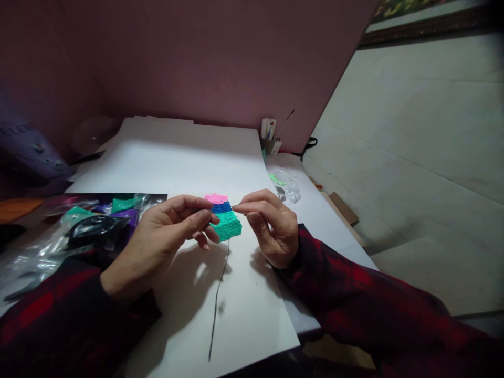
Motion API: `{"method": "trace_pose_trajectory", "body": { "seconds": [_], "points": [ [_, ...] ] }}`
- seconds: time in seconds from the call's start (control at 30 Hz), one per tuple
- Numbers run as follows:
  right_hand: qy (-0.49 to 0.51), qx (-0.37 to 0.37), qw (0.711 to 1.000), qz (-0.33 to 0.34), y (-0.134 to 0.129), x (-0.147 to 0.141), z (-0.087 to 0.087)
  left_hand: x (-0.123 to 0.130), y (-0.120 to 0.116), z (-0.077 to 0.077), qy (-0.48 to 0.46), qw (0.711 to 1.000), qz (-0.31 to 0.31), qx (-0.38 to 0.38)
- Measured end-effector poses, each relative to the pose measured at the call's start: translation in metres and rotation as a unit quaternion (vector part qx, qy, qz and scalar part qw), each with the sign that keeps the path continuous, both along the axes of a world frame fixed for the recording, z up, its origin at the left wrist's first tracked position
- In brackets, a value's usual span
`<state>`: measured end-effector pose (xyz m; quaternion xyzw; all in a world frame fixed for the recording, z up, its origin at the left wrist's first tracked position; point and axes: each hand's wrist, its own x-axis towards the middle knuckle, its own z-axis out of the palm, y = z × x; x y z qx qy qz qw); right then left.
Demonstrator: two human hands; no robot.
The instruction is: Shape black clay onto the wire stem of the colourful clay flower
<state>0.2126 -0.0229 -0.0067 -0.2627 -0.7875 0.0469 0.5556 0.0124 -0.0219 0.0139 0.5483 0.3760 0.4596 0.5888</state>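
Left hand (155, 239), left of centre: thumb and fingers nearly pinched, contents unclear. Right hand (275, 228), right of centre: fingers bent, hold unclear. Black line (215, 310) on paper (260, 320), lower centre: low palm might smudge it. Plastic bags (43, 252), left: sleeve (59, 294) could snag. Pink-blue-green patch (227, 227), centre: careless fingertip might dent its ridges.

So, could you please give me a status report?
Left hand and right hand: over paper, grip unclear. Patch: pink, blue, green. Left hand partly hides it.

Dim light, soft shadows (edges stretched)
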Motion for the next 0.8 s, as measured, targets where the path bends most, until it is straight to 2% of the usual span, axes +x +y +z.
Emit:
{"method": "trace_pose_trajectory", "body": {
  "seconds": [0.27,0.5,0.8],
  "points": [
    [0.003,0.003,1.0,0.001,-0.0001,-0.0001,-0.0005,-0.0001,0.0012,0.0004,-0.001,1.0,0.013,-0.009],
    [0.008,0.007,1.0,0.008,0.0006,-0.0011,-0.0007,-0.0011,0.0022,-0.0003,0.015,1.0,-0.019,-0.005],
    [0.008,0.006,1.0,0.003,0.0,-0.0013,-0.0006,-0.0012,-0.0025,0.0012,-0.006,1.0,0.001,0.005]
  ]
}}
